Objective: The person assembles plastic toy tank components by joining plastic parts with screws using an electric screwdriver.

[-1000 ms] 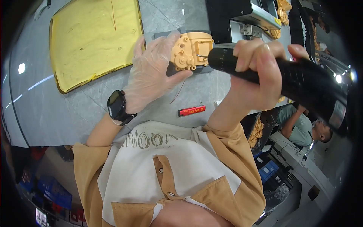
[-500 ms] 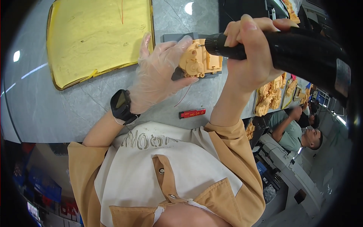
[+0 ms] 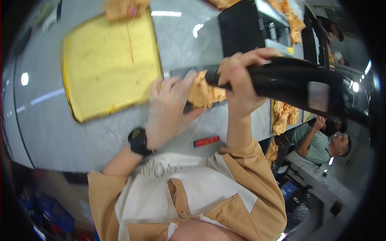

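My left hand [image 3: 167, 108], in a thin clear glove with a black watch [image 3: 139, 141] at the wrist, grips a light-orange moulded plastic housing [image 3: 200, 93] between thumb and fingers. Under and behind that housing shows part of a dark grey block [image 3: 181, 72]. Bare, my right hand [image 3: 245, 82] is wrapped round a thick black power screwdriver [image 3: 281, 76]. The tool lies nearly level, its nose at the housing's upper right side. Blur and the nose hide the bit, so I cannot tell whether it touches a screw.
Left of the hands lies a yellow mat [image 3: 112, 68] with a thin red wire; another orange part [image 3: 125, 10] is at its far edge. A red stick-shaped object [image 3: 206, 141] lies near me. Orange parts [image 3: 284, 116] are piled at right, beyond a black box [image 3: 241, 30]. A co-worker [image 3: 321, 142] sits farther right.
The whole view has shifted, so the table and hands sit lower in it, and the picture is blurrier. Both hands keep their holds on the housing and the screwdriver.
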